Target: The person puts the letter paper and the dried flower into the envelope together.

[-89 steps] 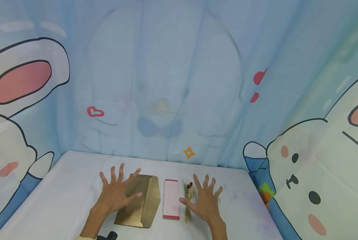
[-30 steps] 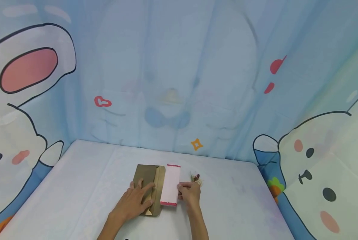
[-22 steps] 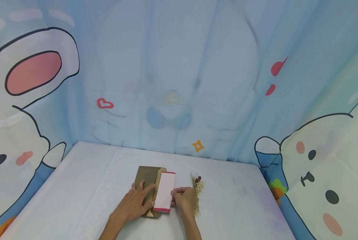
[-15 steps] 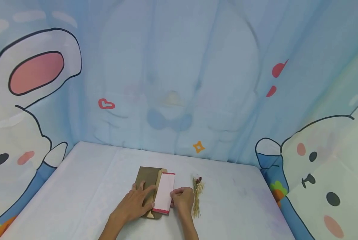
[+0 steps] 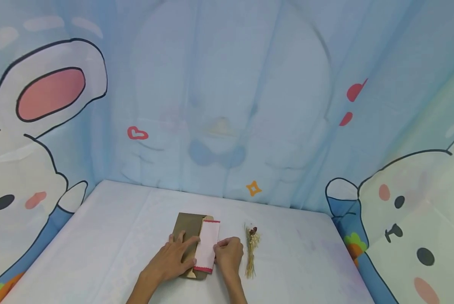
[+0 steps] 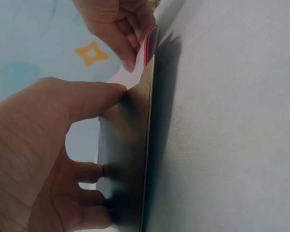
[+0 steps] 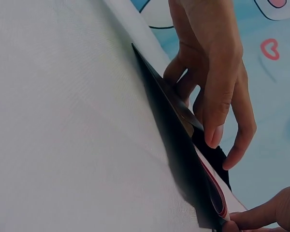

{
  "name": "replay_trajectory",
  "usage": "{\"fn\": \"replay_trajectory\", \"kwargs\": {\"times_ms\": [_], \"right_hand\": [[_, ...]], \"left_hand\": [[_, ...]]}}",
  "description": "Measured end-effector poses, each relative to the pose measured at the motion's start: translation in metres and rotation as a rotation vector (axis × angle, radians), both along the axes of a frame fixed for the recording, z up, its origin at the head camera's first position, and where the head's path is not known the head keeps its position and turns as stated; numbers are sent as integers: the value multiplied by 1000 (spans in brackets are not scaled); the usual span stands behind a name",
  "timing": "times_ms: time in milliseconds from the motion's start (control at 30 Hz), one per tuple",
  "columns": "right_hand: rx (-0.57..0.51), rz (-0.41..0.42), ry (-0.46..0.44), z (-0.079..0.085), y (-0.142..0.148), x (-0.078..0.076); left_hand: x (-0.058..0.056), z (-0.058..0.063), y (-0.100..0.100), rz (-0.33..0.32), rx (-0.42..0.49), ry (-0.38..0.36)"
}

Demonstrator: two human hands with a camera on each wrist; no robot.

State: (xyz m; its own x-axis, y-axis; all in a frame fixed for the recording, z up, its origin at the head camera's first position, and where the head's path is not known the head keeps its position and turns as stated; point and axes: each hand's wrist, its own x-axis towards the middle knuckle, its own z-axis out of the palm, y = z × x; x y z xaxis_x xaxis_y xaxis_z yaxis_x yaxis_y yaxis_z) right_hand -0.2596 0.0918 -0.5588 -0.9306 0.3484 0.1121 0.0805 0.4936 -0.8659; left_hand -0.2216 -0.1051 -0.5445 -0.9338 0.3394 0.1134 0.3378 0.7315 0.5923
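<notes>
A gold envelope [image 5: 190, 223] lies on the white-covered table, its flap folded out to the right. My left hand [image 5: 169, 259] rests on it with spread fingers, the thumb near the opening. With thumb and fingers, my right hand [image 5: 229, 255] pinches the right edge of a pink folded card [image 5: 207, 245] trimmed in red at both ends. The card lies over the flap, its left edge at the envelope's mouth; how far it reaches inside is hidden. In the left wrist view, the card's layered red end [image 6: 147, 50] shows beside the envelope's edge.
Right of my right hand lies a small bunch of dried flowers [image 5: 251, 253] with dark red heads. A blue curtain [image 5: 219, 93] printed with cartoon rabbits hangs behind and beside the table [image 5: 306, 253].
Both hands were spread above the things at first. My left hand then came down on the envelope; my right hand took the card and moved it left onto the flap. The flowers stayed.
</notes>
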Motion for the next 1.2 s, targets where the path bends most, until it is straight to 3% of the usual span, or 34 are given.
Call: {"fn": "replay_trajectory", "kwargs": {"times_ms": [200, 400, 633, 1200], "right_hand": [[47, 8, 79, -4, -6, -4], [97, 12, 186, -26, -7, -16], [182, 21, 171, -49, -11, -35], [136, 108, 223, -34, -28, -25]], "left_hand": [[1, -2, -1, 6, 7, -6], [2, -3, -2, 9, -6, 11], [-2, -4, -2, 5, 8, 4], [-1, -3, -2, 8, 15, -12]]}}
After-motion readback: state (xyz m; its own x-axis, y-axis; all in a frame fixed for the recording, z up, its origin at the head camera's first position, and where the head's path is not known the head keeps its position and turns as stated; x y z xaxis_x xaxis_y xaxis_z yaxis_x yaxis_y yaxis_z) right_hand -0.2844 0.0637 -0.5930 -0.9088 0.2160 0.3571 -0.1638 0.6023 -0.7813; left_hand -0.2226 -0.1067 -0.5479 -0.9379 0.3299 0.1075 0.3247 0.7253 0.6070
